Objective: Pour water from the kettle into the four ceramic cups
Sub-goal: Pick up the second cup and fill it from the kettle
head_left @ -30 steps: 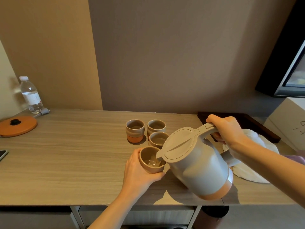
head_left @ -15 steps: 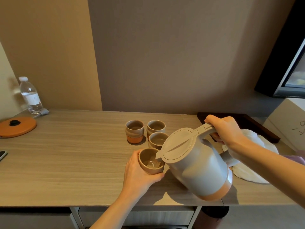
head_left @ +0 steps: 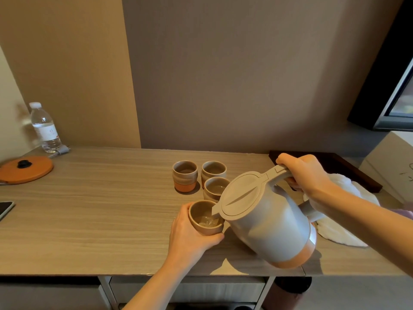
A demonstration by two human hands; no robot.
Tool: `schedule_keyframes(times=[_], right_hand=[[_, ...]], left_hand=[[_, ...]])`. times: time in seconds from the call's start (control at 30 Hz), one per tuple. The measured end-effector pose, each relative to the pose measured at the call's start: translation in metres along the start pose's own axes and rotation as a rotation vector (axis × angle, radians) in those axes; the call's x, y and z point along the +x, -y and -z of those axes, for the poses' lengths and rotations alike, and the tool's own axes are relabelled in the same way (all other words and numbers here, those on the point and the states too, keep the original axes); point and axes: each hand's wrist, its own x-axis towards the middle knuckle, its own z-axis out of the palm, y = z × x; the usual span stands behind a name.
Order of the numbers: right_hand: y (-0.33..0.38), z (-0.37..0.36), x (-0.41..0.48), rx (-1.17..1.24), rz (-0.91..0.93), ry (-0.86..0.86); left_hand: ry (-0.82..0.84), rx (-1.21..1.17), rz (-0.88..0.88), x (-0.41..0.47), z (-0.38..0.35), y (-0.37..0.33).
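Observation:
A grey kettle [head_left: 266,222] with an orange base band is tilted to the left, its spout over the nearest ceramic cup [head_left: 204,221]. My right hand [head_left: 301,175] grips the kettle's handle from above. My left hand [head_left: 190,236] wraps around that cup from the left and front; water shows in its bottom. Three more brown cups stand behind it: one at the back left [head_left: 185,175] with an orange base, one at the back right [head_left: 213,171], and one [head_left: 214,187] just behind the held cup, partly hidden by the kettle's lid.
The wooden table [head_left: 100,220] ends at a front edge near my arms. An orange lid [head_left: 25,168] and a water bottle [head_left: 44,128] sit far left, a phone [head_left: 5,209] at the left edge. A white cloth [head_left: 344,227] and dark tray [head_left: 335,166] lie right.
The kettle has tipped slightly further toward the held cup, and more water shows in the cup. Both hands keep their grips.

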Motion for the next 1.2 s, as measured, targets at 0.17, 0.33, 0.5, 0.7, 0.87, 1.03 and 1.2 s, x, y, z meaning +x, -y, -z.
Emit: schedule_keyframes(times=[0.17, 0.33, 0.5, 0.7, 0.87, 1.03, 1.2], right_hand=[[0.0009, -0.0018, -0.0010, -0.008, 0.012, 0.001], [0.0010, -0.0025, 0.0003, -0.021, 0.026, 0.018], [0.0003, -0.0046, 0.0022, -0.034, 0.047, 0.005], [0.0001, -0.0068, 0.0047, -0.047, 0.053, 0.000], [-0.0001, -0.0072, 0.0047, -0.062, 0.061, 0.000], [-0.0006, -0.0070, 0.0051, -0.062, 0.056, 0.003], [-0.0012, -0.0077, 0.0053, -0.065, 0.062, -0.017]], left_hand=[[-0.009, 0.011, -0.002, -0.0011, 0.0006, 0.0013], [-0.024, 0.031, 0.007, -0.0010, 0.0009, 0.0028], [-0.025, 0.056, 0.007, -0.0012, 0.0007, 0.0049], [-0.030, 0.047, 0.002, -0.0015, 0.0021, 0.0052], [-0.026, 0.043, 0.005, -0.0012, 0.0020, 0.0052], [-0.023, 0.033, -0.001, -0.0010, 0.0026, 0.0053], [-0.025, 0.032, 0.006, -0.0005, 0.0016, 0.0040]])
